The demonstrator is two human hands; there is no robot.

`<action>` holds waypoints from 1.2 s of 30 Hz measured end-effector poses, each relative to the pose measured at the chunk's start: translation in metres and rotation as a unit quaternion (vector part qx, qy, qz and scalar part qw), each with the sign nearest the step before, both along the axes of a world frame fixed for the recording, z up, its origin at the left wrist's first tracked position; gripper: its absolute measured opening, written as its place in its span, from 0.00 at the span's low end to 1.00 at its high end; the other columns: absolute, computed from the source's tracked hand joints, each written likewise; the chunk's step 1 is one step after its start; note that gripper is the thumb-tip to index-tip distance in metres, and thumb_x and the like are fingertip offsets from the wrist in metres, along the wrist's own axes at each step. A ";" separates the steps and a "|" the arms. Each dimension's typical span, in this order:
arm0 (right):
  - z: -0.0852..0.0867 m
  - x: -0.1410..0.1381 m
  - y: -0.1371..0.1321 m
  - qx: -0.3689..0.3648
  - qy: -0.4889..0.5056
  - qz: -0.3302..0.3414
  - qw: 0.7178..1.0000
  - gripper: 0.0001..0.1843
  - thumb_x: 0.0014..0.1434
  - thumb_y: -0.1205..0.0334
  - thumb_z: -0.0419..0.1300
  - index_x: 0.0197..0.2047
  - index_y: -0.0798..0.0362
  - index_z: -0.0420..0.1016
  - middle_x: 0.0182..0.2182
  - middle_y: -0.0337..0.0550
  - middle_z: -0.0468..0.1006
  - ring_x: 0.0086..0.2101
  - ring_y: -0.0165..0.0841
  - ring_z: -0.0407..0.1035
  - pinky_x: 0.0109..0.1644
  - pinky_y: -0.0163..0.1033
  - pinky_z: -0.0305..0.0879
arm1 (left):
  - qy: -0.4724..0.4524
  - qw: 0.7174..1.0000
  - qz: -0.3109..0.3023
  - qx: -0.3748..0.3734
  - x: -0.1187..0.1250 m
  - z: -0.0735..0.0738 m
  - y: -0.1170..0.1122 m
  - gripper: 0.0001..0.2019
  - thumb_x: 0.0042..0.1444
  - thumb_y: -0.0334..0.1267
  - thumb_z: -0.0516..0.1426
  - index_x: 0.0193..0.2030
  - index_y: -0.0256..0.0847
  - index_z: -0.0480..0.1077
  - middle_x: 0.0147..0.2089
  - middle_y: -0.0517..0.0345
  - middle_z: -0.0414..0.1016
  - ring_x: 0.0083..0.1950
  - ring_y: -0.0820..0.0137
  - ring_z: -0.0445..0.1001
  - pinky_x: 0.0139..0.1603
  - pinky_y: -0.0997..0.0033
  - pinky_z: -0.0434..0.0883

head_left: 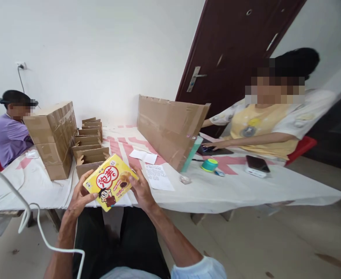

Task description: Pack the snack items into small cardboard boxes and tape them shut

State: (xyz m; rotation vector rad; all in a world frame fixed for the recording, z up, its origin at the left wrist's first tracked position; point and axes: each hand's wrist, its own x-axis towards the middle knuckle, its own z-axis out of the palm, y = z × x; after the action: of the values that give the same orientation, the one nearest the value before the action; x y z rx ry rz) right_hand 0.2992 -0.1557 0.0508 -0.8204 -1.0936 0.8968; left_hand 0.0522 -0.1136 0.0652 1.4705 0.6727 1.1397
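A yellow snack box (112, 181) with red lettering and a cartoon figure is held tilted over my lap, just in front of the table edge. My left hand (81, 195) grips its left end, thumb on the front face. On its right end, my right hand (141, 188) has the thumb pressed to the front and the fingers behind, partly hidden. Just beyond the box stands an open cardboard carton (90, 158), the nearest of several in a row. A printed sheet (158, 177) lies on the table to the right of my right hand.
Stacked taped cartons (54, 139) stand at left, and a large cardboard panel (170, 128) at centre. A teal tape measure (209, 165) and a phone on a white block (257, 166) lie at right. A white cable (27, 211) crosses the lower left. Two people sit at the table.
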 end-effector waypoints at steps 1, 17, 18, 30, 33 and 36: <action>0.001 0.004 -0.002 0.006 -0.009 0.003 1.000 0.41 0.62 0.36 0.67 0.71 0.45 0.65 0.54 0.50 0.82 0.50 0.46 0.81 0.52 0.51 0.82 | 0.000 1.000 -0.003 0.004 -0.006 0.005 0.005 0.51 0.46 0.55 0.75 0.75 0.46 0.62 0.63 0.45 0.81 0.62 0.43 0.80 0.61 0.46 0.80; -0.092 -0.031 0.016 -0.137 0.023 0.004 0.990 0.49 0.58 0.31 0.65 0.74 0.48 0.68 0.64 0.52 0.79 0.55 0.50 0.80 0.45 0.51 0.86 | 0.048 0.988 0.133 -0.058 0.010 -0.063 -0.007 0.48 0.51 0.65 0.71 0.74 0.43 0.66 0.58 0.44 0.83 0.51 0.53 0.85 0.45 0.60 0.82; -0.096 -0.032 0.019 -0.144 0.017 0.004 0.989 0.49 0.57 0.30 0.65 0.74 0.49 0.68 0.64 0.52 0.79 0.55 0.51 0.80 0.45 0.51 0.86 | 0.064 0.986 0.137 -0.068 0.009 -0.068 -0.006 0.50 0.50 0.66 0.71 0.74 0.42 0.66 0.54 0.44 0.84 0.48 0.55 0.85 0.41 0.63 0.81; -0.114 -0.035 0.026 -0.176 -0.006 0.012 0.984 0.52 0.56 0.29 0.64 0.75 0.49 0.69 0.60 0.52 0.82 0.51 0.54 0.82 0.45 0.57 0.86 | 0.071 0.976 0.149 -0.145 -0.001 -0.082 -0.005 0.54 0.43 0.62 0.75 0.74 0.42 0.68 0.45 0.47 0.86 0.46 0.56 0.85 0.35 0.70 0.78; -0.092 -0.033 0.026 -0.123 -0.015 -0.007 0.992 0.50 0.60 0.28 0.62 0.76 0.48 0.68 0.63 0.51 0.80 0.53 0.53 0.80 0.45 0.54 0.86 | 0.036 0.987 0.124 -0.097 -0.002 -0.061 -0.004 0.52 0.47 0.60 0.75 0.76 0.42 0.66 0.51 0.46 0.86 0.49 0.56 0.85 0.38 0.69 0.79; -0.060 -0.030 0.027 -0.046 -0.032 -0.015 0.998 0.47 0.65 0.29 0.59 0.78 0.46 0.66 0.63 0.49 0.80 0.56 0.52 0.79 0.50 0.54 0.85 | 0.000 0.993 0.113 -0.035 0.000 -0.033 0.000 0.52 0.51 0.57 0.74 0.79 0.43 0.62 0.56 0.45 0.85 0.50 0.57 0.84 0.40 0.69 0.79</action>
State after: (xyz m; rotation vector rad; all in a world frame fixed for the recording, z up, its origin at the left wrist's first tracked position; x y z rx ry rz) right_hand 0.2691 -0.1291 -0.0091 -0.9458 -1.0997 0.9060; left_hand 0.0524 -0.1139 0.0322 1.3605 0.8875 1.2739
